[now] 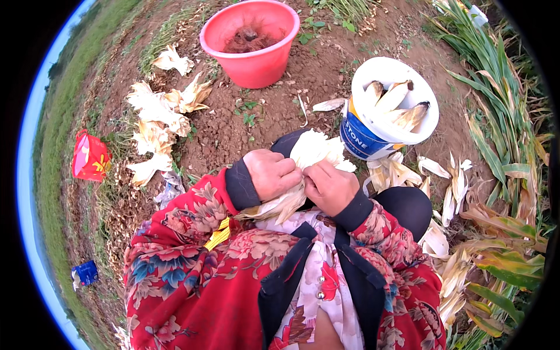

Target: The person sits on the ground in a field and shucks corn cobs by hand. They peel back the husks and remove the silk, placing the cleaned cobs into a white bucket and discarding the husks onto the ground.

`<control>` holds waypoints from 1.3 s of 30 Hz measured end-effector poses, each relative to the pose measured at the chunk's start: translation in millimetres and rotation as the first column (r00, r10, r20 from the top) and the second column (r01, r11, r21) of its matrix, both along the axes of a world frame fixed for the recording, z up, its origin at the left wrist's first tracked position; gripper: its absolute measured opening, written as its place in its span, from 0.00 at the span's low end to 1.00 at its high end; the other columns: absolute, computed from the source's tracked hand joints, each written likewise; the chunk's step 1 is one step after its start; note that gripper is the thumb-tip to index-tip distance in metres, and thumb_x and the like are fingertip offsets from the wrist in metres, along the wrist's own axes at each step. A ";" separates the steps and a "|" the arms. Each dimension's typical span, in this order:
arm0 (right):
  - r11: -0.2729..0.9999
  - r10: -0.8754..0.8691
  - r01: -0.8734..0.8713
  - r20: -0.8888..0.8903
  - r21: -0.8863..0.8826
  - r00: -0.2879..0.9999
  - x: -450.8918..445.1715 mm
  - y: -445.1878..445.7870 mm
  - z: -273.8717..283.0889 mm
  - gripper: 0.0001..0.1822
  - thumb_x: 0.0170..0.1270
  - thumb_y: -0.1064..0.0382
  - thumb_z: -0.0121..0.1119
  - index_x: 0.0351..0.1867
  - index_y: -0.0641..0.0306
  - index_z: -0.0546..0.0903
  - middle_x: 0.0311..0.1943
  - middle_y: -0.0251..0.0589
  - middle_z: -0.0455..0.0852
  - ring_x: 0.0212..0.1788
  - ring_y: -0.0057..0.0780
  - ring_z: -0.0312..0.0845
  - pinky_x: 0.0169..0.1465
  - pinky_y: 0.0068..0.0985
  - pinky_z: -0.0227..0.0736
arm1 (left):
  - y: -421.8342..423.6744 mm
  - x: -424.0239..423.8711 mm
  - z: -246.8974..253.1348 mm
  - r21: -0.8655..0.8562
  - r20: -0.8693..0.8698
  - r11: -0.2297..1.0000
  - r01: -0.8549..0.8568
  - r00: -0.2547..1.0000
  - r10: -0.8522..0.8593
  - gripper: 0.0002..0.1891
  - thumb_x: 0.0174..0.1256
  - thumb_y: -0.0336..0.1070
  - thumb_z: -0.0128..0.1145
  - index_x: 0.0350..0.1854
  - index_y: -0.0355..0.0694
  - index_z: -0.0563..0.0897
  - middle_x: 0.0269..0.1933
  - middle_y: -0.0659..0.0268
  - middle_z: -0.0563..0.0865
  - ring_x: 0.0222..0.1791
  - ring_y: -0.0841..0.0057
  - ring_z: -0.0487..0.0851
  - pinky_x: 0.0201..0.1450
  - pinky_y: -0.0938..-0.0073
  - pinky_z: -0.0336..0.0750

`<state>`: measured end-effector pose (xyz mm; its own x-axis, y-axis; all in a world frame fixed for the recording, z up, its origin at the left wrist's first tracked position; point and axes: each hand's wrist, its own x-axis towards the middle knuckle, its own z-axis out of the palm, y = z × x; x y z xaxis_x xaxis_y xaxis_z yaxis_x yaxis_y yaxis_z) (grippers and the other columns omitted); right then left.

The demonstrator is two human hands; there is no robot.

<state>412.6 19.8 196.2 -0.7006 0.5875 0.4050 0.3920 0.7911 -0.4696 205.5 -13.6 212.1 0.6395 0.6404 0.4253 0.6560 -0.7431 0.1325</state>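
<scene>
Between my two hands, just in front of my lap, is a bundle of pale dry corn husks (318, 148). My left hand (272, 176) has its fingers closed on the bundle's narrow middle. Right beside it, my right hand (331, 187) pinches the same husks, thumb and fingers together. Broad cream leaves fan out beyond my fingers, and narrower husk ends trail back below my left wrist. My fingers hide the place where the husks are gathered. Whether a cob is inside cannot be seen.
A white and blue plastic bucket (365, 135) at the front right holds several unshucked corn ears (396, 98). Ahead stands a pink basin (258, 72) with brown corn silk (251, 39). Husk bunches (153, 116) lie on soil at left; loose husks (455, 192) and cut stalks (494, 109) lie right.
</scene>
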 end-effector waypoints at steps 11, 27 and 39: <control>0.991 0.072 -0.086 0.127 0.106 0.989 13.0 1.7 -6.5 0.06 0.54 0.63 0.62 0.30 0.56 0.76 0.26 0.36 0.72 0.24 0.32 0.79 0.25 0.29 0.73 | 0.7 -6.4 -10.9 -0.238 0.068 0.971 0.033 0.998 -0.018 0.07 0.53 0.36 0.61 0.32 0.41 0.79 0.26 0.66 0.76 0.24 0.70 0.78 0.26 0.72 0.73; 0.995 -0.088 0.096 -0.202 0.032 0.975 40.5 18.5 29.4 0.11 0.59 0.68 0.63 0.44 0.60 0.82 0.30 0.39 0.82 0.28 0.34 0.81 0.30 0.27 0.75 | 7.7 -95.0 -74.4 -0.680 0.466 -0.683 0.267 0.876 -0.121 0.32 0.64 0.41 0.61 0.65 0.32 0.64 0.61 0.61 0.73 0.59 0.73 0.72 0.65 0.70 0.66; 0.996 -0.091 0.085 -0.189 -0.038 0.978 70.4 14.4 15.7 0.07 0.60 0.65 0.62 0.40 0.60 0.83 0.31 0.38 0.81 0.31 0.36 0.81 0.34 0.28 0.76 | 26.0 -261.8 6.7 -0.819 0.556 0.571 -0.057 -0.326 0.765 0.34 0.69 0.57 0.54 0.67 0.38 0.65 0.58 0.55 0.79 0.54 0.64 0.81 0.52 0.70 0.81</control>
<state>483.0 34.1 211.8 -0.5570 0.6571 0.5079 0.3604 0.7422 -0.5649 -56.3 12.4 218.8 -0.6464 0.7275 -0.2299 -0.2969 0.0378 0.9542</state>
